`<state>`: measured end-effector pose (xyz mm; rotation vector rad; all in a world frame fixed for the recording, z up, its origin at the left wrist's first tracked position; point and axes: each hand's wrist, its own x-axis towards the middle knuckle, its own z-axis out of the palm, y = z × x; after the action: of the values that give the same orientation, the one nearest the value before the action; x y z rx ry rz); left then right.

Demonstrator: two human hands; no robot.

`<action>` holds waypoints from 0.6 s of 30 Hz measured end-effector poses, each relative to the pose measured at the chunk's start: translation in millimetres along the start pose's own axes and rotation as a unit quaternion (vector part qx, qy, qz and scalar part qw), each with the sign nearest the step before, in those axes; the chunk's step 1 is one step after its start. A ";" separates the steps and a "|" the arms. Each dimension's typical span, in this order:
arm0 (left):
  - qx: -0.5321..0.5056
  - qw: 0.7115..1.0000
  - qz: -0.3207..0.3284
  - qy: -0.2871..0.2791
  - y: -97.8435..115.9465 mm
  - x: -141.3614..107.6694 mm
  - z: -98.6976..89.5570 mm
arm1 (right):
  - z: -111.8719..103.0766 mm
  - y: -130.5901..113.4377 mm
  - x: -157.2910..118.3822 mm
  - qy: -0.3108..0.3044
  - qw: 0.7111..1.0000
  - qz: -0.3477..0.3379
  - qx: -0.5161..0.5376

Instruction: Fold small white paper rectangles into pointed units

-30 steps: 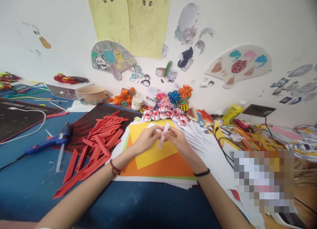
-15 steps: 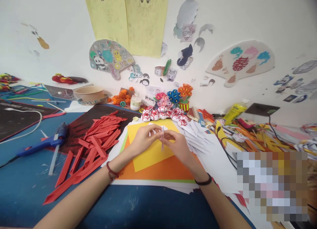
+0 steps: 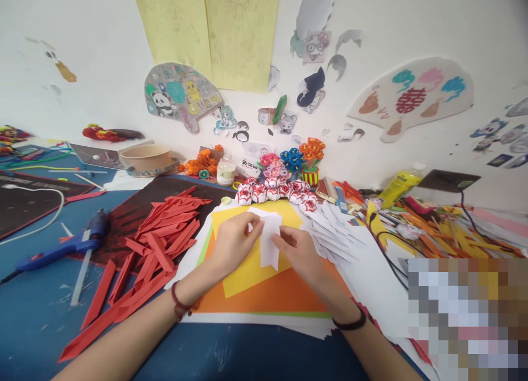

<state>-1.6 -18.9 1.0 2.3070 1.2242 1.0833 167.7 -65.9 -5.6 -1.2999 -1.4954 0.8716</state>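
Against a white wall [image 3: 103, 23], a blue table [image 3: 231, 353] is set. A white paper strip [image 3: 270, 253] is pinched between the left hand [image 3: 234, 241] and the right hand [image 3: 300, 252] at opposite long edges (neither is clearly nearer), its long axis pointed forward, above a yellow sheet [image 3: 243, 276]. Folded red strips [image 3: 173, 221] are heaped leftward.

white paper [image 3: 270, 252] now wider in view

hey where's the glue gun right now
In the head view, the blue glue gun lies on the left side, just left of the red paper strips, apart from the left hand.
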 end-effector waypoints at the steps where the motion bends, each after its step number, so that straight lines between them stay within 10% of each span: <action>1: 0.010 1.000 0.015 0.011 0.8 -3.0 1.7 | 2.6 0.9 -1.4 0.011 1.000 0.006 0.002; 10: 0.070 0.972 0.194 0.117 -2.6 -18.7 13.5 | 18.7 9.1 -13.8 0.057 0.997 0.051 0.013; 18: 0.259 0.909 0.325 0.024 -6.8 -20.2 5.3 | 26.6 19.8 -20.3 0.051 0.994 0.096 0.002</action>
<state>-8.6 -30.8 -16.0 3.2669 0.8274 1.0990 148.6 -80.4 -36.1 -1.4805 -1.3036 0.9151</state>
